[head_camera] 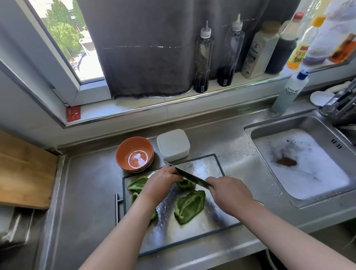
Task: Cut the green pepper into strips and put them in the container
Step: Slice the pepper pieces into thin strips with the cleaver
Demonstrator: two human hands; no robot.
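A steel cutting board (208,168) lies on the counter with several green pepper pieces on it. The largest piece (189,206) lies open near the board's middle, and another piece (136,183) sits at the left edge. My left hand (161,182) holds down a small pepper piece (186,184). My right hand (228,191) grips the handle of a knife (185,174) whose blade lies across that piece, tip pointing far left. A white lidded container (173,145) stands just behind the board.
An orange bowl (134,153) sits left of the container. A sink (299,160) full of foam is on the right with a tap (346,101) and a dish soap bottle (289,92). Sauce bottles line the windowsill. A wooden board (14,170) lies at far left.
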